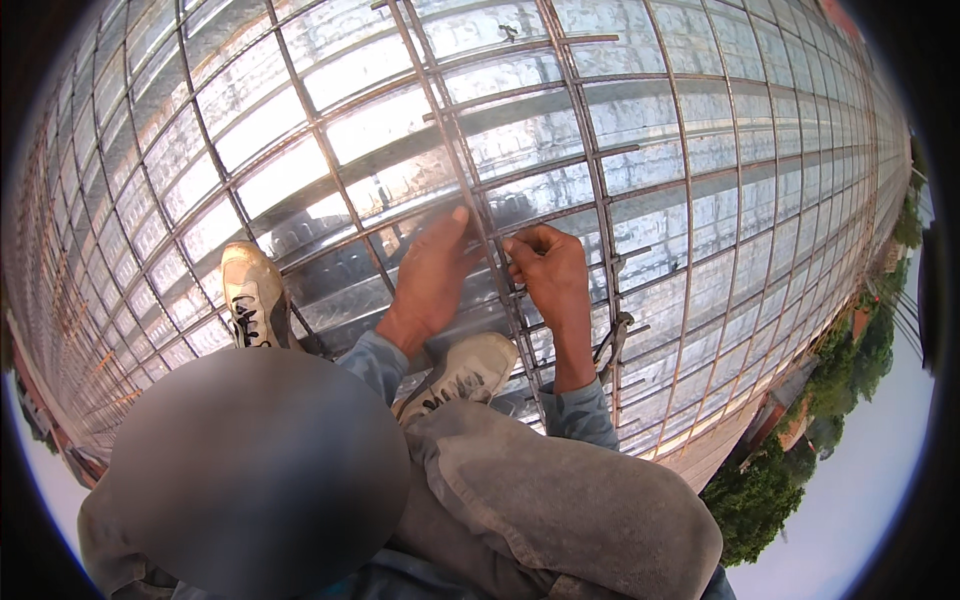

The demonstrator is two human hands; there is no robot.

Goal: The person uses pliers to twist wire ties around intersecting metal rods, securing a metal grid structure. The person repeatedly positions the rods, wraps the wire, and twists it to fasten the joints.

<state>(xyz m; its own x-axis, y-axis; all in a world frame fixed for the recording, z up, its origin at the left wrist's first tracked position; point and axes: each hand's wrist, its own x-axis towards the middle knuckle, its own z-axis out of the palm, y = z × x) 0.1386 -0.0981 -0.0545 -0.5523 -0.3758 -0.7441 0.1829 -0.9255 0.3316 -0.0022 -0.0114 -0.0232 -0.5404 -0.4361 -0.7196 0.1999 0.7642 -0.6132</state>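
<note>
A mesh of rusty brown rebar (677, 110) lies over shiny corrugated metal decking (380, 125). My left hand (430, 280) is beside a lengthwise pair of bars, thumb up; motion smears its fingers, and any grip on something is unclear. On the other side of that pair, my right hand (550, 272) is closed in a pinch with its fingertips close to the bars. Whatever it pinches is too small to make out. Just right of my right wrist, a dark hand tool (614, 340) rests among the bars; its kind is unclear.
My shoes (252, 290) stand amid the mesh, one left of my hands and one below them. Short bar ends (632, 250) stick out to the right. Beyond the deck's right edge are trees (765, 500). A blurred grey oval covers the lower left.
</note>
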